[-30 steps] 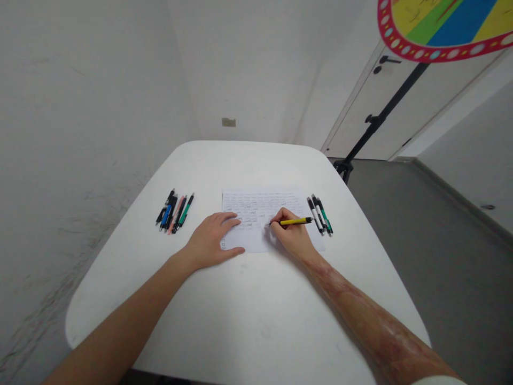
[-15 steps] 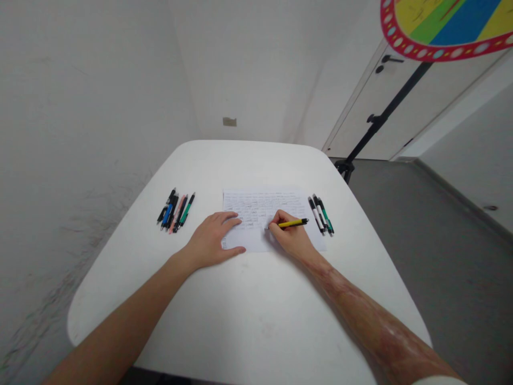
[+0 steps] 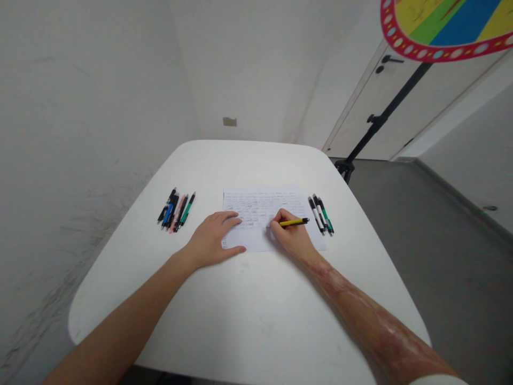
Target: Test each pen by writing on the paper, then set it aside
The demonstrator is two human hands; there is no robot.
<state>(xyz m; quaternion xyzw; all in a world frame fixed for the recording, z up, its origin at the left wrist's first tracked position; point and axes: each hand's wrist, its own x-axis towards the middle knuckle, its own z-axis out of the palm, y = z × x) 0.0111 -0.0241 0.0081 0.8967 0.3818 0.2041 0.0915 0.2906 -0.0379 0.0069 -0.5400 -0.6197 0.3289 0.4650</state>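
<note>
A sheet of paper (image 3: pixel 262 206) covered in lines of handwriting lies flat on the white table (image 3: pixel 248 305). My left hand (image 3: pixel 212 238) rests open on its left side, thumb and fingers spread over the lower left part. Between the fingers of my right hand (image 3: pixel 290 235) is a yellow and black pen (image 3: pixel 294 222), its tip down at the written lines and its back end pointing right. The right hand lies over the lower right part of the sheet and hides some of it.
Several pens (image 3: pixel 175 211) lie in a group to the left of the paper. More pens (image 3: pixel 320 215), white-black and green, lie to its right. Behind the table's right corner stands a black pole (image 3: pixel 385 117) bearing a colourful wheel (image 3: pixel 444 32). Walls border the left and back.
My right hand has shifted very slightly to the right with the pen. The left hand and the paper have stayed in place.
</note>
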